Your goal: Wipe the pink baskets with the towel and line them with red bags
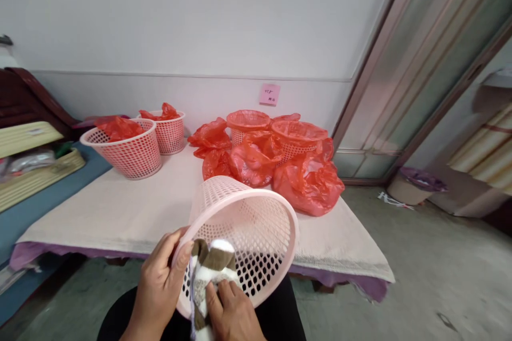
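A pink plastic mesh basket (256,213) is tilted on its side over my lap, its open mouth facing me. My left hand (158,287) grips the basket's near rim, thumb over the edge. My right hand (232,311) presses a brown and white striped cloth (212,266) against the inside of the basket, fingers closed on the cloth.
A low table with a cream cloth (120,213) stands ahead. On it are two pink baskets with red bags inside (132,152), (170,130) at the left, and a heap of red plastic bags and lined baskets (276,160) at the back right. A glass door (420,74) is at the right.
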The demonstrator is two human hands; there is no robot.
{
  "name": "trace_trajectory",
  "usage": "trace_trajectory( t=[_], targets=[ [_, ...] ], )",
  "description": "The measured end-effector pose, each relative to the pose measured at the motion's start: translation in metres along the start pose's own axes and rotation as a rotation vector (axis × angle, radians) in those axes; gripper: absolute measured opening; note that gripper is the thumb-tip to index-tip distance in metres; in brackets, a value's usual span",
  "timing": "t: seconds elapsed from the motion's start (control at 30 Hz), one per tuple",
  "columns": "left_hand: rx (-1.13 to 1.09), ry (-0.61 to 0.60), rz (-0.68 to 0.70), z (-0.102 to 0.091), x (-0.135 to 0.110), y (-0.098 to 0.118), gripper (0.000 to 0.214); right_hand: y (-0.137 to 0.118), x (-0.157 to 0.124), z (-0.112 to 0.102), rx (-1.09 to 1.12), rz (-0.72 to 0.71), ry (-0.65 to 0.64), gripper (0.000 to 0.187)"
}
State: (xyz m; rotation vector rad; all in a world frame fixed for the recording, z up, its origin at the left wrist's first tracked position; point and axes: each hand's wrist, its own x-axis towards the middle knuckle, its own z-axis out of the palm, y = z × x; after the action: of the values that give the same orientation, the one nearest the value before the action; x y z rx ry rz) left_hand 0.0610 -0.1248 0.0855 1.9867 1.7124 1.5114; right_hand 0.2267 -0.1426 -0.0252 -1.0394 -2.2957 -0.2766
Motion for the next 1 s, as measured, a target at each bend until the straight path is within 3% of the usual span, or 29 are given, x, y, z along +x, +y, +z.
trace_trajectory(
  t=[0.1,0.17,0.27,0.37,0.43,0.53,0.67,0.87,1.0],
  targets=[
    [-0.006,0.014,-0.113,0.001,-0.032,-0.015,0.031,-0.014,0.015,-0.012,0.175,0.092,-0.015,0.079],
    [-0.004,0.049,-0.159,-0.001,-0.05,-0.023,0.031,-0.024,0.023,-0.017,0.295,0.153,-0.037,0.084],
    [0.023,0.097,-0.183,-0.009,-0.061,-0.027,0.027,-0.031,0.031,-0.024,0.481,0.206,-0.139,0.068],
    [0.05,0.082,-0.055,-0.018,-0.056,-0.023,0.023,-0.026,0.037,-0.03,0.601,0.19,-0.255,0.051],
    [0.071,0.069,0.018,-0.021,-0.049,-0.02,0.022,-0.018,0.041,-0.029,0.556,0.172,-0.293,0.043],
    [0.084,0.082,0.057,-0.019,-0.041,-0.016,0.022,-0.003,0.046,-0.019,0.317,0.162,-0.42,0.036],
    [0.106,0.057,0.16,-0.014,-0.035,-0.009,0.025,0.021,0.058,0.007,0.106,0.265,-0.548,0.038],
    [0.097,0.012,0.164,-0.012,-0.036,-0.005,0.026,0.069,0.095,0.044,0.112,0.452,-0.511,0.04],
    [0.097,-0.016,0.199,-0.011,-0.035,-0.003,0.026,0.08,0.107,0.05,0.167,0.475,-0.465,0.041]
  ],
)
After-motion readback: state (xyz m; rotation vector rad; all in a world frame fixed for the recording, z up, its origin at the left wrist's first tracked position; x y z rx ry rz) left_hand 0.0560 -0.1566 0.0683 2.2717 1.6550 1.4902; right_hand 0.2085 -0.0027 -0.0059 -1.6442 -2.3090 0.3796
